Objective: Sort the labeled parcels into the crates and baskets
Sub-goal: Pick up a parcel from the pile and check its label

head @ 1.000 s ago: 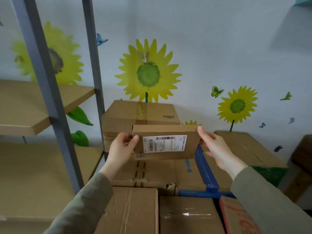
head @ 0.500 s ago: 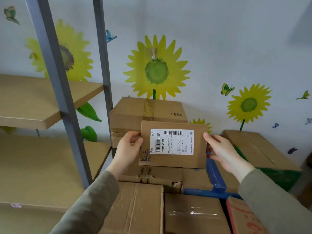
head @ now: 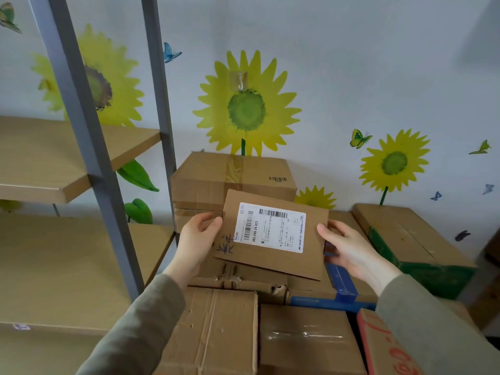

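Parcel [head: 271, 262] gripped by left hand [head: 197, 242] and right hand [head: 349, 250], stacked cartons [head: 221, 334] beneath, shelf rack [head: 88, 155] at left.

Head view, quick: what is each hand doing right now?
Left hand: grips the flat brown cardboard parcel with the white label at its left edge.
Right hand: grips the same parcel at its right edge.

**Counting What Is Here**

Two hands: the left hand [head: 198, 239] and the right hand [head: 349, 250]. One small parcel [head: 270, 259] with one white label [head: 270, 227]. At least six other boxes [head: 232, 180], piled from 12 to 6 o'clock. Four sunflowers [head: 246, 109] on the wall. Seven butterflies [head: 169, 52], most of them near 3 o'clock. Two shelf boards [head: 54, 158] and two grey posts [head: 84, 131] at 9 o'clock.
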Motion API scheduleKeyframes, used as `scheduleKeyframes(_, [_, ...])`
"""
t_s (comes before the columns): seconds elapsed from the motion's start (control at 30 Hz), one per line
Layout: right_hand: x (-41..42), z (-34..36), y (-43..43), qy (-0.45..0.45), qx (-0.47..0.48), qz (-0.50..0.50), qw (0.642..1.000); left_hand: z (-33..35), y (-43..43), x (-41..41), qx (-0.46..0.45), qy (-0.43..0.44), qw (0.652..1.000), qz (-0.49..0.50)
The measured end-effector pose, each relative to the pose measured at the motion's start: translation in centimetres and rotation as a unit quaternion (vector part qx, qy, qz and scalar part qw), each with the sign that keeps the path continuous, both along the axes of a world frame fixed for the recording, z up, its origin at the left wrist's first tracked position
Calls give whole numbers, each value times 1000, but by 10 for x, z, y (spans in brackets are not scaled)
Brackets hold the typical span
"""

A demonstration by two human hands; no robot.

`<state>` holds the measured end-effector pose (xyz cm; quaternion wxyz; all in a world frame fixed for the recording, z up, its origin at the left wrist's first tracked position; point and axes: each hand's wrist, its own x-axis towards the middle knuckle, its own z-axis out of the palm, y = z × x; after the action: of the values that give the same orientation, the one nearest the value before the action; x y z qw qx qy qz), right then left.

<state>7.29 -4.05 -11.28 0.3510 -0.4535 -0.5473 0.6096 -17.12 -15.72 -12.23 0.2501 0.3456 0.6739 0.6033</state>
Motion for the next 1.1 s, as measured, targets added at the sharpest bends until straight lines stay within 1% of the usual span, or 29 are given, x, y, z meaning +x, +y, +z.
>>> scheduleKeyframes(0.1, [0,-8,-1,89,-84,-36,992,-5,-2,6,-24,-5,1000,-3])
scheduleKeyframes(0.17, [-5,-14,-7,134,-128,-40,982,-10,-1,15,-25,-51,998,-17])
scheduleKeyframes(0.23, [-13,-23,-15,156,-155,-32,975,-11,0,30,-19,-112,992,-49])
scheduleKeyframes(0.27, [-18,-28,-19,161,-166,-27,973,-12,1,37,-16,-124,990,-68])
scheduleKeyframes(0.4, [-30,-41,-31,162,-201,6,966,-17,5,50,-3,-133,987,-93])
scheduleKeyframes(0.5, [-26,-39,-31,148,-168,1,975,-17,2,42,-6,-148,983,-106])
scheduleKeyframes(0.6, [-20,-34,-26,152,-125,-29,980,-16,-1,36,-13,-142,982,-127])
scheduleKeyframes(0.7, [-20,-29,-27,129,-93,-31,987,-18,-4,35,-16,-126,981,-148])
scheduleKeyframes(0.8, [-22,-28,-31,105,-79,-22,991,-21,-7,34,-15,-116,981,-154])
scheduleKeyframes(1.0, [-20,-31,-39,99,-77,-27,992,-23,-8,32,-18,-95,984,-147])
scheduleKeyframes(1.1, [-17,-37,-42,89,-58,-37,994,-26,-8,35,-16,-82,987,-137])
